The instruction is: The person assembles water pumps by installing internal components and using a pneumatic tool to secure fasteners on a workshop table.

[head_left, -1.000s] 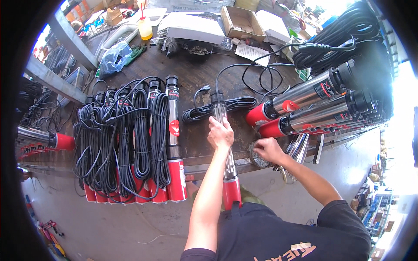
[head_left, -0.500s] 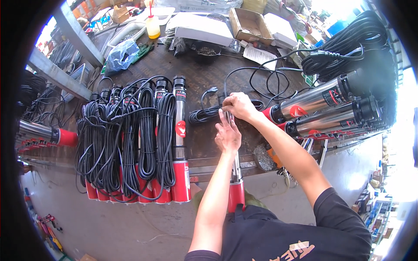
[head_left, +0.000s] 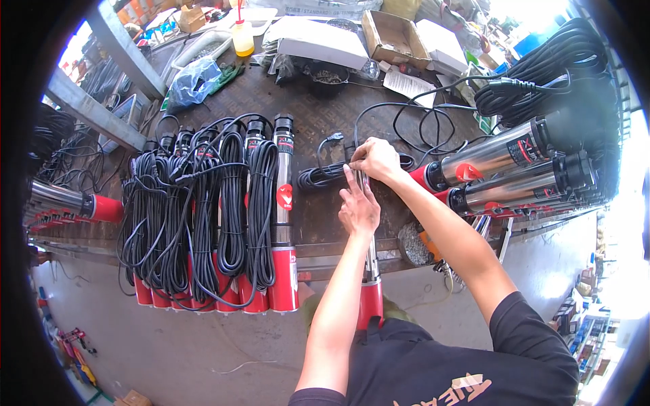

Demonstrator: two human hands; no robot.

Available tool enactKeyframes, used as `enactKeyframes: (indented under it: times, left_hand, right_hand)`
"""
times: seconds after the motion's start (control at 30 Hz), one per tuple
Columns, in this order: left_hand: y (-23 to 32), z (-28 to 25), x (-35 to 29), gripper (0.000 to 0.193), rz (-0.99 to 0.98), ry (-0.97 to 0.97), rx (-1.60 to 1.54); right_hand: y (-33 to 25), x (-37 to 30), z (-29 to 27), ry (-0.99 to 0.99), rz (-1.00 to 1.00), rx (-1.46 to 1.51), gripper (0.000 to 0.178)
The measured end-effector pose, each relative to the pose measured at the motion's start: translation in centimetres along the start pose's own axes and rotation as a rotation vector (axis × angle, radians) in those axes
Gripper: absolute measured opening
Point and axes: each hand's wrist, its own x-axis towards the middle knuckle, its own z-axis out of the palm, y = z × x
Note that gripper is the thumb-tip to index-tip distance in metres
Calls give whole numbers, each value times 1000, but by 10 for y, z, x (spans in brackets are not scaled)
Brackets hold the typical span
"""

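Both our hands are on one pump [head_left: 371, 271], a slim steel tube with a red base, lying across the front edge of the workbench [head_left: 318, 223] with the red end hanging over it toward us. Our left hand [head_left: 359, 206] covers the tube's middle, palm down and fingers stretched flat along it, so the metal there is hidden. Our right hand [head_left: 374, 159] pinches at the pump's far top end; what the fingertips grasp is too small to make out, though a coiled black cable [head_left: 325, 174] lies just beside them. Our right forearm hides part of a grinder [head_left: 416, 243] at the bench's front edge.

The bench is dark, worn metal plate, with grey concrete floor below it. At its left front, a row of finished pumps [head_left: 281, 223] lies side by side, each wrapped in glossy black cable loops, red bases over the edge. Toward the right edge, larger steel pumps [head_left: 501, 152] lie stacked, heaped cable behind them. Along the back edge sit cardboard boxes [head_left: 396, 37], a yellow bottle [head_left: 242, 37] and a blue plastic bag [head_left: 193, 81].
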Motion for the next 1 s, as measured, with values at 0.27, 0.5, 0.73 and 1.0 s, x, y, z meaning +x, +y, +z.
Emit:
enactKeyframes:
  times: [0.27,0.5,0.73,1.0]
  left_hand:
    - [-2,4,2,63,41,45,80]
    - [3,-3,0,64,-12,8,3]
    - [4,-4,-1,63,1,22,-20]
    - [5,4,-1,64,54,46,11]
  right_hand:
    - [36,-3,9,112,199,588,29]
    - [41,-26,21,175,419,879,29]
    - [53,-35,48,155,234,962,21]
    - [36,-65,61,322,560,823,45]
